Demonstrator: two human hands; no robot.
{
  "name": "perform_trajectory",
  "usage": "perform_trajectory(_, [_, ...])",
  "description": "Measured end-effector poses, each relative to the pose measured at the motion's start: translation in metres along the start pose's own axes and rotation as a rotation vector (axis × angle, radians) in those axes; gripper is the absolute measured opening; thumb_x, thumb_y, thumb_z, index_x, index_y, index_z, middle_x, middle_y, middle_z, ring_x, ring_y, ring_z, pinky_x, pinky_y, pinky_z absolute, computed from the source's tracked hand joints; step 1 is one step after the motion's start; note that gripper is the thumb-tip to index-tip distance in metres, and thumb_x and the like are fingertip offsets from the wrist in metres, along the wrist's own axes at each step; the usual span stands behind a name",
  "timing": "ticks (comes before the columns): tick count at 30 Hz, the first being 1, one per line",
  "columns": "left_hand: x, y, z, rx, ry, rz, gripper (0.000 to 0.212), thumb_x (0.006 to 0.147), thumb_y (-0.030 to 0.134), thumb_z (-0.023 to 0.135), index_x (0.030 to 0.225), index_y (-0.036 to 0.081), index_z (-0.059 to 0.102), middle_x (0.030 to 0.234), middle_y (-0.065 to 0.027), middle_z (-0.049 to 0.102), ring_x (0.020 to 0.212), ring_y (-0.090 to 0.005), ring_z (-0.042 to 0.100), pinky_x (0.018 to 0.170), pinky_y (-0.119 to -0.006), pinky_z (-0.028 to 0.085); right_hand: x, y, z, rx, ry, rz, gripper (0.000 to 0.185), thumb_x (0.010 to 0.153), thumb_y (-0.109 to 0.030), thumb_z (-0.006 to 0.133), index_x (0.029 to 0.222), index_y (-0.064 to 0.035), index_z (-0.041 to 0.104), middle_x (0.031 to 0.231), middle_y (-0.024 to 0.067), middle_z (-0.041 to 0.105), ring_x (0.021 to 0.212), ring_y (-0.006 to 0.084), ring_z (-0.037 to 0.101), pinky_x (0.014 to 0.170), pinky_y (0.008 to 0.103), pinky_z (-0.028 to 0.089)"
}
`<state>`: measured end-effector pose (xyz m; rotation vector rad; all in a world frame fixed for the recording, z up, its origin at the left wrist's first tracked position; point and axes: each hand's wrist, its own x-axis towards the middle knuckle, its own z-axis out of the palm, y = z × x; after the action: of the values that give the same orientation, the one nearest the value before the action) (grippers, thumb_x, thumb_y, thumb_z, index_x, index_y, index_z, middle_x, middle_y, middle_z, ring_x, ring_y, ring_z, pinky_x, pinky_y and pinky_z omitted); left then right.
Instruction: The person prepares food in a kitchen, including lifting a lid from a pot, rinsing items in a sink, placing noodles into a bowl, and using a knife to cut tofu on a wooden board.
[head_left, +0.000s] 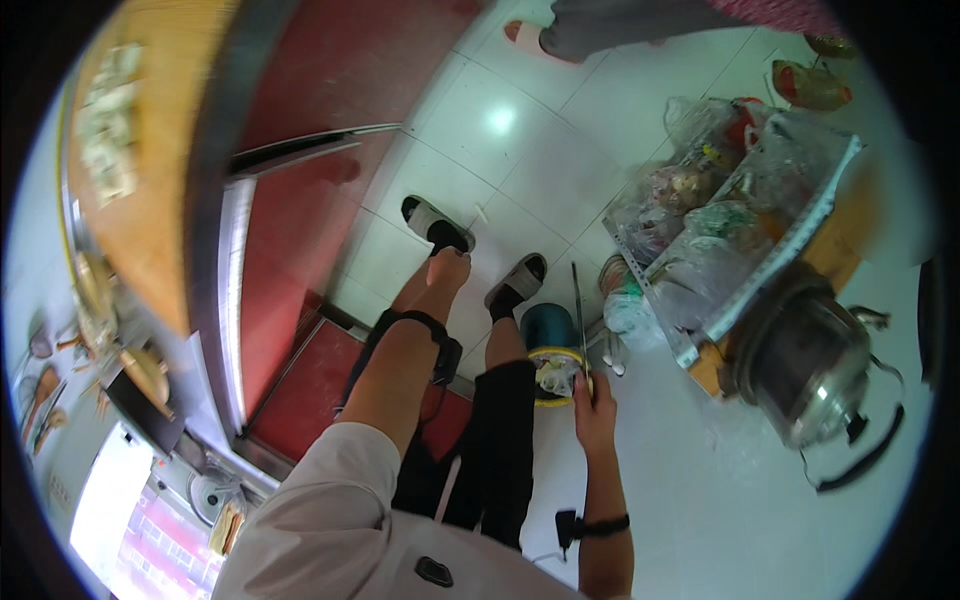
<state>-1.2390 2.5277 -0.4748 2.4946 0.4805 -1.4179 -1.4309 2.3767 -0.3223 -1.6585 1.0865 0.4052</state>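
My left hand (448, 270) is in front of me at the end of my outstretched arm, above the tiled floor near my sandals. Its fingers are curled in, and nothing shows inside them. In my right hand (596, 409) is a long, thin, dark tool (577, 307), perhaps a knife seen edge-on, pointing away from me. A teal waste bin (550, 328) with a yellow rim stands beside that hand, and crumpled plastic and scraps (557, 373) show in its mouth. On the floor past my left hand is a small white piece (481, 213).
Red cabinets (300, 217) run along the left below a wooden surface (161, 225) bearing pale food pieces (111, 124). At right stand a rack (814, 217) of bagged produce (720, 225) and a lidded steel pot (810, 367). Another person's leg (622, 26) is at the top.
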Motion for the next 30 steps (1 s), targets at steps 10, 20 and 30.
perform_trajectory(10, [0.138,-0.012,0.123,-0.177,0.174,-0.153,0.029,0.067,0.029,0.050,0.078,0.003,0.051,0.078,-0.0114,0.053,0.073,-0.0255,0.050,0.062,-0.034,0.040,-0.044,0.084,-0.003,0.057,-0.059,0.428,0.017,0.074,-0.016,0.043,0.084,-0.0028,0.045,0.051,0.0022,0.042,0.043,0.0075,0.038,0.041,0.0207,0.032])
perform_trajectory(20, [0.173,0.014,0.131,-0.037,0.236,0.185,0.026,0.065,0.024,0.053,0.079,0.003,0.047,0.073,-0.0110,0.049,0.069,-0.0266,0.049,0.060,-0.034,0.039,-0.010,0.090,0.001,0.075,-0.085,0.488,0.018,0.075,-0.017,0.043,0.085,-0.0018,0.044,0.047,0.0002,0.040,0.041,0.0063,0.036,0.039,0.0196,0.030])
perform_trajectory(30, [0.034,0.091,0.039,0.014,-0.138,0.883,0.021,0.065,0.021,0.050,0.076,0.004,0.046,0.069,-0.0114,0.049,0.066,-0.0270,0.049,0.058,-0.035,0.038,0.011,0.033,-0.027,0.226,-0.052,0.133,0.016,0.074,-0.015,0.044,0.085,-0.0035,0.044,0.050,-0.0026,0.038,0.041,0.0033,0.032,0.037,0.0172,0.026])
